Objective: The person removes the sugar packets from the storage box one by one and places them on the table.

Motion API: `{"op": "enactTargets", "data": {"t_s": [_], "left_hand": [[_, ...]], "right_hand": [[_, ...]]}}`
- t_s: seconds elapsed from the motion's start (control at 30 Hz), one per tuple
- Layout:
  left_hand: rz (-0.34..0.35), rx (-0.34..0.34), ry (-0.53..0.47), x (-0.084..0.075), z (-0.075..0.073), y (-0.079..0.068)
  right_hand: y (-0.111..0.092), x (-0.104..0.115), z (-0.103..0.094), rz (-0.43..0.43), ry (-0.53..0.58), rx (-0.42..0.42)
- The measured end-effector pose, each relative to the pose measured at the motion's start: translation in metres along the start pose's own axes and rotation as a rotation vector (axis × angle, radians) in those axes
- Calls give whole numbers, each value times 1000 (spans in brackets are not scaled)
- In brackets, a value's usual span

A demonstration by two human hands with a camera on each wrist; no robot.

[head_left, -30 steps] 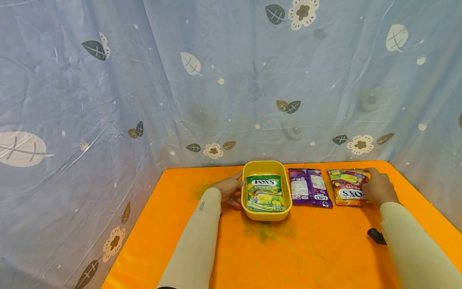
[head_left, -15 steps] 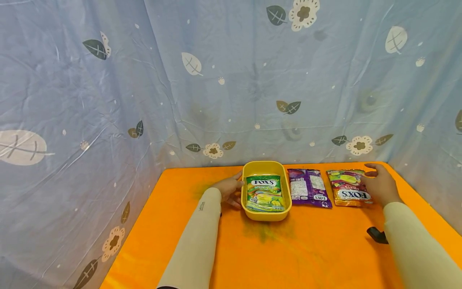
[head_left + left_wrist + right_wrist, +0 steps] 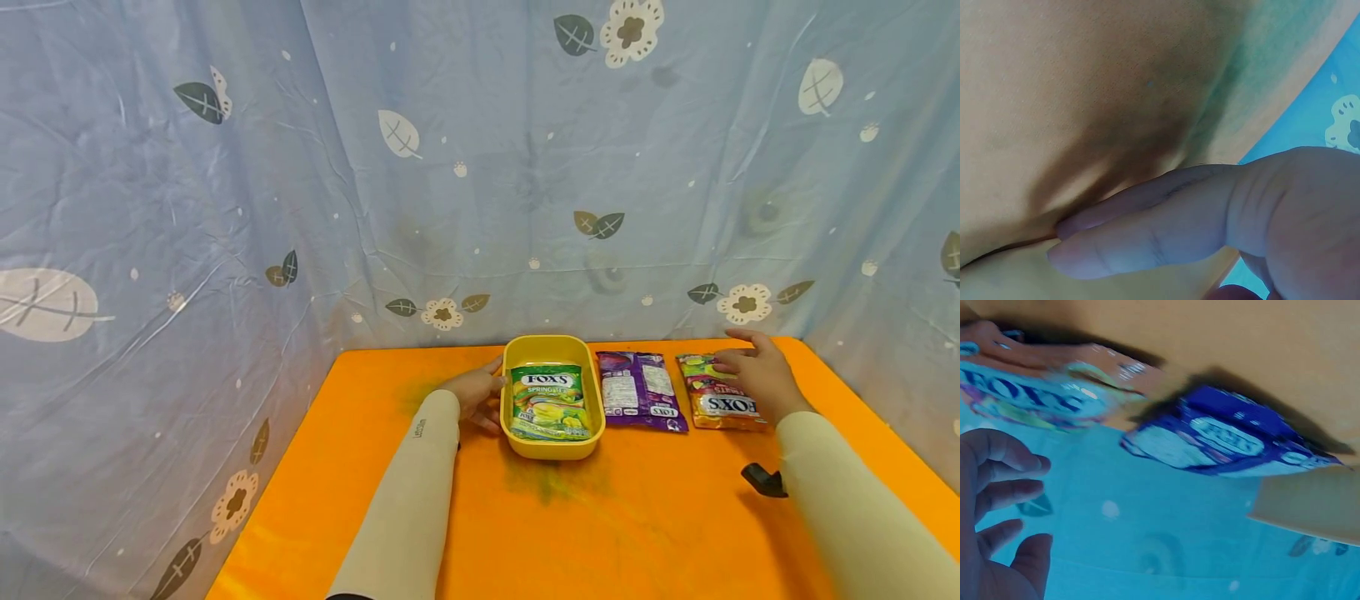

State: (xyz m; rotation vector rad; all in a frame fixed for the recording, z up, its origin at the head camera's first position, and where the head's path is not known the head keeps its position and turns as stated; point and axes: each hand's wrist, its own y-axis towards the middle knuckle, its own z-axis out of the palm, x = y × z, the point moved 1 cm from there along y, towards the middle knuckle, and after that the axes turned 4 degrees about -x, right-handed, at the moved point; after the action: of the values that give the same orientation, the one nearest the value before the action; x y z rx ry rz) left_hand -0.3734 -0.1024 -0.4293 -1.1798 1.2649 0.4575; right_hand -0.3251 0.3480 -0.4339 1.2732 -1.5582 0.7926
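A yellow plastic tub (image 3: 552,451) stands near the back of the table, with a green Fox's Spring Tea candy packet (image 3: 549,404) lying in it. My left hand (image 3: 472,397) rests at the tub's left side. In the left wrist view its fingers (image 3: 1141,244) lie straight along the pale yellow wall. To the tub's right lies a purple Fox's candy packet (image 3: 641,392), back side up. Beyond it is a red and orange Fox's fruits candy packet (image 3: 723,406), partly covered by my right hand (image 3: 767,375). That hand hovers with loosely bent, spread fingers and holds nothing.
An orange cloth (image 3: 600,533) covers the table. A blue printed curtain (image 3: 480,208) hangs close behind the tub and packets, and along both sides. A small black piece (image 3: 763,481) sticks out beside the right sleeve.
My right hand has come off the fruits packet's right edge, lifted, and shifted left over it. The left hand, the tub and the packets stay in place.
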Motion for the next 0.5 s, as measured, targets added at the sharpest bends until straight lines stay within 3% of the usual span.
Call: {"op": "enactTargets", "data": {"t_s": [0.5], "left_hand": [[-6,6,-12,4,-2,9]], "right_hand": [[-5,39,51,-21,57,191]]}}
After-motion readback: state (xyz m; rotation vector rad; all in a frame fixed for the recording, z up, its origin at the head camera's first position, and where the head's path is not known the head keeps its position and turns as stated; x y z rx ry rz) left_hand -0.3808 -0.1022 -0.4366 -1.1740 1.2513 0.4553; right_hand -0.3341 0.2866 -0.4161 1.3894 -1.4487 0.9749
